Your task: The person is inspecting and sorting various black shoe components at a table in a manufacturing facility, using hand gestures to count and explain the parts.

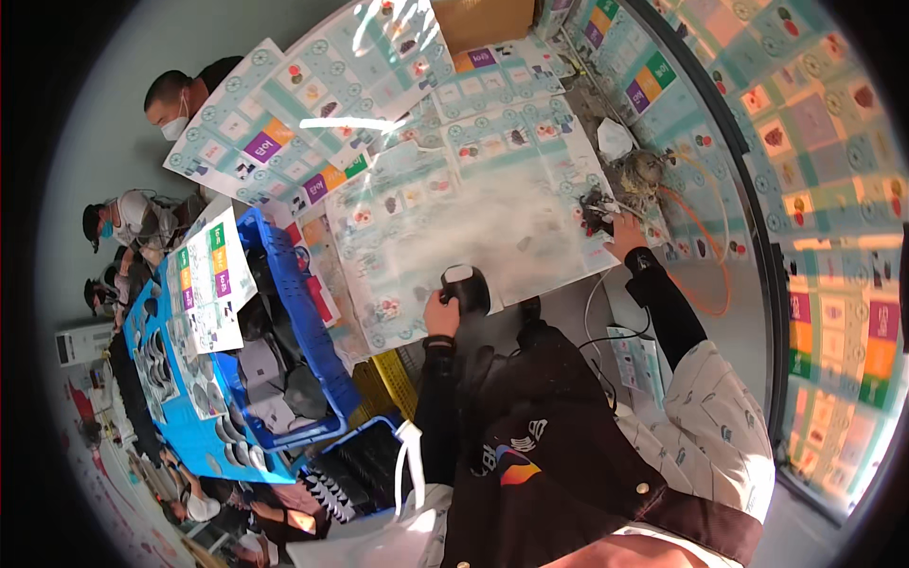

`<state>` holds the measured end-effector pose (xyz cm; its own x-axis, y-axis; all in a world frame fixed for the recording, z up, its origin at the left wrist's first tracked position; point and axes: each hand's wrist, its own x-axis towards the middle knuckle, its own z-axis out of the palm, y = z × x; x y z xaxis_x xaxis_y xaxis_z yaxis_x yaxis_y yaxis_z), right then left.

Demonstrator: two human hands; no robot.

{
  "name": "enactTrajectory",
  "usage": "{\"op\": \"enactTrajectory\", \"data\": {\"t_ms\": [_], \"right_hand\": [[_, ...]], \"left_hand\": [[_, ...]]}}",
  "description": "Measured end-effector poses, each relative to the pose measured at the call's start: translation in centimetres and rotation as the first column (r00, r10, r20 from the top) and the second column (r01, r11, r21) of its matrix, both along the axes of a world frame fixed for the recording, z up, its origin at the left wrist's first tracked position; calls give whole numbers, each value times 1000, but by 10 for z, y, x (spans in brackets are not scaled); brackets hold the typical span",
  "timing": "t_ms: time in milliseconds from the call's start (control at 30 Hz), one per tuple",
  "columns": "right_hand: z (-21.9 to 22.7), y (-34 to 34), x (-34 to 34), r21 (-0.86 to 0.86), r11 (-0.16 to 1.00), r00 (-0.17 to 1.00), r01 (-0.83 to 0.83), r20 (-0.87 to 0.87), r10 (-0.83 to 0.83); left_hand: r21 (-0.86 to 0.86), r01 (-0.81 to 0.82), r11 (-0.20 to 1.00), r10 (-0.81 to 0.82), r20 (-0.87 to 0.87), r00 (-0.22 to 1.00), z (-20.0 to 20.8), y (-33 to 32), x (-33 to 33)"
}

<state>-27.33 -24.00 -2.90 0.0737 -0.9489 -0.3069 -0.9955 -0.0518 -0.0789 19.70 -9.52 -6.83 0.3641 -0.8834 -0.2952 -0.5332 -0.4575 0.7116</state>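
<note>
My left hand (441, 313) is closed on the side of a black rounded piece (471, 295) with a pale patch on top, perhaps part of a shoe. It is at the near edge of a work table covered with printed sheets (407, 275). Grey-white dust or residue is spread over the middle of the sheets. Over at the table's right side, my right hand (623, 236) has its fingers bent at a small dark tool-like object (596, 209). Its exact kind is too small to tell, and the fingertips are partly hidden.
Left of the table stands a blue crate (327, 364) of dark and grey pieces, near a blue-covered table (270, 470) with several curved pieces. An orange hose (721, 284) hangs at the right by a printed partition (677, 142). Several people work at the far left.
</note>
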Motion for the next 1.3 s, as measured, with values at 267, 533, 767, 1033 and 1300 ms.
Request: {"op": "enactTrajectory", "data": {"t_ms": [267, 533, 767, 1033, 1300], "right_hand": [[-45, -44, -40, 105, 988, 992, -110, -48, 116], [34, -43, 21, 225, 972, 662, 73, 717, -216], [108, -33, 164, 397, 857, 702, -329, 710, -59], [68, -39, 220, 181, 928, 788, -326, 594, 161], [72, -42, 225, 164, 949, 840, -270, 522, 149]], "left_hand": [[84, -189, 978, 184, 62, 981, -14, -72, -37], [91, -56, 994, 46, 110, 993, -22, -99, -30], [50, -121, 991, 123, -32, 992, -21, -97, -34], [-45, -152, 987, 146, -119, 982, -47, -95, -18], [-12, -148, 989, 141, -251, 958, -65, -95, -11]]}}
